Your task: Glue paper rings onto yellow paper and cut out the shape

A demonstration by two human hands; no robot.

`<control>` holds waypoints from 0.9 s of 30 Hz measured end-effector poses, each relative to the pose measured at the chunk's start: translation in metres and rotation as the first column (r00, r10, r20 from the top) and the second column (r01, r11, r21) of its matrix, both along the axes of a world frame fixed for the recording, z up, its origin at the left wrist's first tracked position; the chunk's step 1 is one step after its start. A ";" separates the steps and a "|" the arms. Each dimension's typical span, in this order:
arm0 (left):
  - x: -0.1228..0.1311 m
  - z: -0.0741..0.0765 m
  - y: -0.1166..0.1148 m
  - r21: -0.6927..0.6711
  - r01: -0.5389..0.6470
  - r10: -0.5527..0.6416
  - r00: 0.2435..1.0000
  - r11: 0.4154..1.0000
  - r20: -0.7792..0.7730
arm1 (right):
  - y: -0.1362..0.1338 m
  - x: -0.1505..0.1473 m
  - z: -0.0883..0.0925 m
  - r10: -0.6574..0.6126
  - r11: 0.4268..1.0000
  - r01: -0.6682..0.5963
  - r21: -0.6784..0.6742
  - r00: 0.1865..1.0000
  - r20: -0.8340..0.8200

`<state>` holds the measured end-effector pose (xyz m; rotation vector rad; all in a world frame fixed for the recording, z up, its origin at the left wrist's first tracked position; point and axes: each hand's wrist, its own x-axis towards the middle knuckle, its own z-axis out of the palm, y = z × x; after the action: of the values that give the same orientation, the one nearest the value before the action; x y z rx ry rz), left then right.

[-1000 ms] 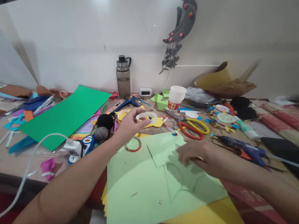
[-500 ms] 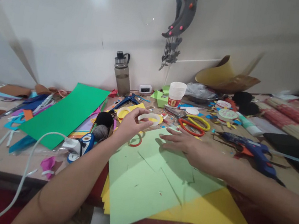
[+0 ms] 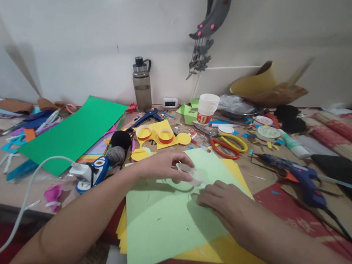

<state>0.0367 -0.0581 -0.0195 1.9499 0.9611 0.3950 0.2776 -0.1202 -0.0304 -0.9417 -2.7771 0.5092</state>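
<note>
My left hand (image 3: 172, 167) is closed on a pale, blurred ring (image 3: 194, 175) that looks like a slice of paper cup, low over a light green sheet (image 3: 160, 228). To the right, my right hand (image 3: 222, 198) rests on the same sheet, its fingers loosely bent with nothing visible in them. Its fingertips lie close to the ring. Under the green sheet is a stack of yellow sheets (image 3: 243, 256). Beyond my left hand lies a yellow paper cut-out (image 3: 159, 127) carrying two short round cup pieces with yellow centres.
Red and yellow handled scissors (image 3: 227, 148), stacked paper cups (image 3: 206, 110) and a blue glue gun (image 3: 303, 176) lie behind and right. Left are a dark green sheet (image 3: 74, 133), yarn balls (image 3: 119, 145) and a plug with white cable (image 3: 82, 170). A bottle (image 3: 142, 86) stands against the wall.
My left hand has brought the ring nearer and to the right, down over the green sheet. The right hand has drawn back towards me, its fingers closer together.
</note>
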 end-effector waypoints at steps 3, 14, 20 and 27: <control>0.002 0.002 -0.002 0.117 -0.010 0.019 0.997 0.993 -0.078 | 0.013 0.011 0.003 0.010 0.995 -0.013 0.095 1.000 0.030; 0.008 -0.002 -0.008 0.275 -0.138 0.161 0.985 0.952 -0.066 | 0.025 0.016 0.027 -0.172 0.983 0.167 -0.080 0.983 -0.065; 0.000 -0.003 -0.004 0.330 -0.097 0.142 0.983 0.939 -0.115 | 0.033 0.001 0.032 -0.313 0.931 0.298 -0.209 0.949 -0.040; 0.003 -0.001 -0.004 0.232 -0.252 0.282 0.953 0.940 -0.109 | 0.055 -0.012 -0.001 -0.336 0.939 0.304 -0.163 0.911 -0.238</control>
<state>0.0400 -0.0621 -0.0206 2.0678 1.3312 0.5412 0.2653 -0.0648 -0.0311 -1.2289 -2.3169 0.6980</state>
